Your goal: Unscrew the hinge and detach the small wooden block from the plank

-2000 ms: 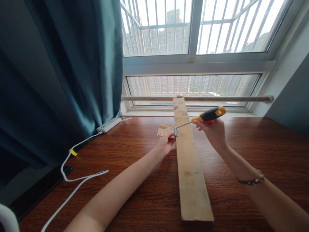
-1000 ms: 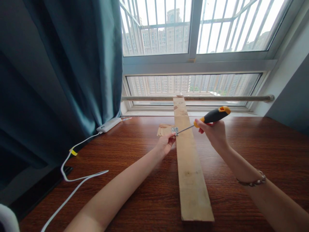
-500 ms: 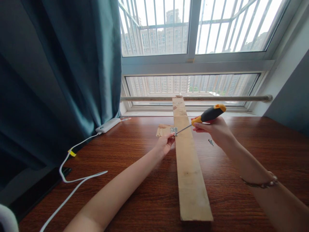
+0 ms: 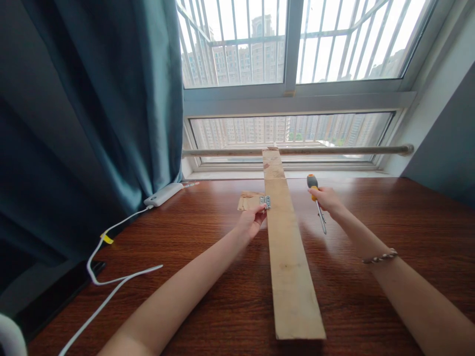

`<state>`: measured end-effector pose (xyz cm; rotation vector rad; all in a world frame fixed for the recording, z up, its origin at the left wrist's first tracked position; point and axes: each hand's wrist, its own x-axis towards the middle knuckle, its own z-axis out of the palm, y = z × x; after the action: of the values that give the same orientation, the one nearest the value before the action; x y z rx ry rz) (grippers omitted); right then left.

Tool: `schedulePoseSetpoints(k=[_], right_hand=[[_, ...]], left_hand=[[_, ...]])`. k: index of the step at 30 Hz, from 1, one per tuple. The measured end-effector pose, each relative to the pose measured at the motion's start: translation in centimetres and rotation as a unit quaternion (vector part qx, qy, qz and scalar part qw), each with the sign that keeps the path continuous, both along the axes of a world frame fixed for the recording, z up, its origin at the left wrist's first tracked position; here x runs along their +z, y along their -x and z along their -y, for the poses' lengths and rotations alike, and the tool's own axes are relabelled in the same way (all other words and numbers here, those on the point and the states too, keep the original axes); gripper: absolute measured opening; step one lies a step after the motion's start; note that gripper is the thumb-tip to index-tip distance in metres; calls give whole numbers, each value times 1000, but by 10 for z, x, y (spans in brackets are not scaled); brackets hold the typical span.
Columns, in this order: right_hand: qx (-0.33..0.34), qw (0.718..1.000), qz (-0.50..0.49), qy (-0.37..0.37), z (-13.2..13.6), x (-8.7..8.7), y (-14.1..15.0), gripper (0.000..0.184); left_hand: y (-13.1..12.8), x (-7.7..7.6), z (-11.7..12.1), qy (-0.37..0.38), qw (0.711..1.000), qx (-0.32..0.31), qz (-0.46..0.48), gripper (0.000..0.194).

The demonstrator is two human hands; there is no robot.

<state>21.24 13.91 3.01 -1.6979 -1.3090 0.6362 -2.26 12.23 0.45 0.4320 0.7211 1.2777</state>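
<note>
A long pale wooden board (image 4: 291, 257) lies lengthwise on the table, its far end reaching the rail. Against its left edge sits a small wooden piece (image 4: 249, 200), joined to it by a metal hinge (image 4: 265, 201). My left hand (image 4: 253, 221) is closed at the hinge, thumb on its lower part; the fingers underneath are hidden. To the right of the board, my right hand (image 4: 329, 200) grips a yellow-and-black screwdriver (image 4: 315, 190), its shaft pointing down toward the table. Small dark screws (image 4: 320, 215) lie by the shaft, partly covered by it.
The brown wood-grain table (image 4: 222, 296) meets a barred window at the back, where a rail (image 4: 334, 150) runs across. A white power strip (image 4: 163, 194) and its cable (image 4: 107, 287) lie at left, beside a dark blue curtain (image 4: 148, 99).
My right hand has drawn the screwdriver off the hinge and moved right, turning its tip downward near the screws. My left hand stays at the hinge. The view has shifted slightly.
</note>
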Motion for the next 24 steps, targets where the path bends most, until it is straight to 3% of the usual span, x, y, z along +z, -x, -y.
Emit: schedulePoseSetpoints(k=[5,9,13,24], right_hand=[[-4,978,207,38,3,-23,9,15],[27,904,419,84,10,-36,23,31],[38,887,450,97,13,-44,28,31],[35,881,460,99,14,-47,32,38]], left_hand=[[0,1,1,4,1000,-1,-1,19],[1,-1,1,-3,1000,-5,1,19],[1,0,1,-6,1000,-6,-5,18],[1,2,3,-8,1000,-2,1,18]])
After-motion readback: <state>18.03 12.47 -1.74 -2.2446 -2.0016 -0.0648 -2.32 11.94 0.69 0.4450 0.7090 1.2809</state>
